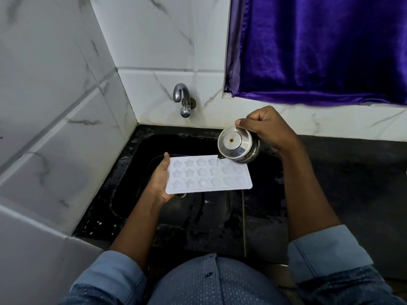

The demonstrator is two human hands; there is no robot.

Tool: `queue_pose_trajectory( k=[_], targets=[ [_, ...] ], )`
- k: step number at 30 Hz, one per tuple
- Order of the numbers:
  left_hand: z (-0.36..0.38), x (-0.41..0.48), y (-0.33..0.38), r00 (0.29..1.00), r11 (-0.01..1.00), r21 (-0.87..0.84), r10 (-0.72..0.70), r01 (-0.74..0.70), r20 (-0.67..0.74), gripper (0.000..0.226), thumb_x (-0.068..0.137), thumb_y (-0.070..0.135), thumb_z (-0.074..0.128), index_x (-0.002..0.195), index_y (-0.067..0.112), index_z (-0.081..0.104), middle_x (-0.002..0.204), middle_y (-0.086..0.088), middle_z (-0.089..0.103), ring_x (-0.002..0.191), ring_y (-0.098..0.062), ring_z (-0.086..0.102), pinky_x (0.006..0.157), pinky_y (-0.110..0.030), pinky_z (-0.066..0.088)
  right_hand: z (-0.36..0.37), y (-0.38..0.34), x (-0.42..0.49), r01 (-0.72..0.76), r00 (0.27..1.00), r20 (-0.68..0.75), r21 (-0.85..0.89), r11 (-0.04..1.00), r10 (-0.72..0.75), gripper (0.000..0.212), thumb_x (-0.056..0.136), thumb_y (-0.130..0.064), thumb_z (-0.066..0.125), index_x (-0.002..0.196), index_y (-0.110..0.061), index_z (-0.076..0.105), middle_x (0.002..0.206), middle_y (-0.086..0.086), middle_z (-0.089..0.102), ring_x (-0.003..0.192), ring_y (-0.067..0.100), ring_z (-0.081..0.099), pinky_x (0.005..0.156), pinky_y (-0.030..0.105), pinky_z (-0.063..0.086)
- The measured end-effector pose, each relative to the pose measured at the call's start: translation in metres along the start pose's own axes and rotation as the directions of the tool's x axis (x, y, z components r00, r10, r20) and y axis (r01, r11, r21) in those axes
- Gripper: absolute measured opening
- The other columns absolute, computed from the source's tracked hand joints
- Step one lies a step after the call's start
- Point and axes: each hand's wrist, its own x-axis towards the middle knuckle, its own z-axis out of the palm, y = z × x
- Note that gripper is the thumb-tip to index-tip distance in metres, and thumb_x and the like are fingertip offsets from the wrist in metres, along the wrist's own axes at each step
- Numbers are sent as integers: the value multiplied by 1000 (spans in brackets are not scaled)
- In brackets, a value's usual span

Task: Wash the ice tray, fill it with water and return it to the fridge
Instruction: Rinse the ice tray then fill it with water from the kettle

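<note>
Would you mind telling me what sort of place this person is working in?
Most likely a home kitchen: a black sink set in a dark counter, a wall tap on marble-look tiles, and an ice tray being filled from a steel jug.

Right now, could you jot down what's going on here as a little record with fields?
place: black sink, with a tap on the tiled wall
left hand: holds the white ice tray by its left end, above the sink
right hand: grips a tilted steel jug
water: thin stream from the jug into the tray's far row
stage: filling
</note>
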Motion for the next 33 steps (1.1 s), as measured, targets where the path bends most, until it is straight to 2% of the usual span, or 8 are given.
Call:
queue_pose_trajectory(
  k=[3,8,12,14,16,23,27,33],
  targets=[
    [0,1,-1,1000,1000,-6,-1,1,4,78,104,70,30,132,7,66,133,-22,70,110,-39,75,99,-58,51,-1,1,1,1,1000,1,-6,1000,-1,58,93,-21,76,63,14,40,61,9,30,51,16,29,53,28,27],
    [0,3,-2,1000,1000,-5,-14,14,22,80,102,72,31,135,8,65,137,-22,68,118,-41,71,98,-58,52,-2,1,1,-3,1000,-6,-4,1000,3,58,93,-19,76,62,13,38,60,7,29,51,15,27,52,28,26],
    [0,5,-3,999,999,21,-32,31,34,85,100,76,29,139,10,64,140,-22,66,128,-46,63,87,-55,56,1,1,2,-2,1000,-13,-7,1000,1,57,93,-19,76,60,10,39,57,4,28,50,14,27,51,27,26],
    [-1,7,-4,999,1000,6,-30,29,25,84,101,76,29,133,10,71,140,-22,66,122,-44,67,99,-57,50,3,0,3,-3,1000,-14,-12,1000,3,57,93,-20,76,60,10,39,55,4,29,49,14,28,51,26,27],
    [2,6,-5,999,999,-14,-29,29,17,82,102,74,30,133,8,68,137,-22,68,117,-41,71,107,-59,46,6,-2,3,3,1000,-13,-17,1000,-4,58,93,-21,76,61,10,38,56,5,28,49,13,27,50,25,27],
    [12,0,-3,998,999,-13,-47,47,31,86,102,73,31,147,4,56,140,-22,66,124,-41,67,96,-55,55,17,-8,5,26,1000,-2,-12,1000,-26,60,92,-22,76,64,16,40,61,10,30,54,21,27,52,28,25],
    [12,-1,-4,996,997,-29,-63,65,59,86,102,73,31,145,3,57,138,-23,67,119,-40,70,94,-54,56,22,-10,7,30,999,18,-13,999,-29,58,91,-24,77,66,17,44,60,10,32,57,23,28,53,30,26],
    [11,-5,-4,993,996,-23,-79,82,84,85,102,74,28,138,4,62,134,-23,69,113,-40,73,79,-50,63,26,-11,8,28,999,24,-10,1000,-28,57,91,-23,76,66,17,45,59,9,33,52,18,30,53,29,27]
  ],
)
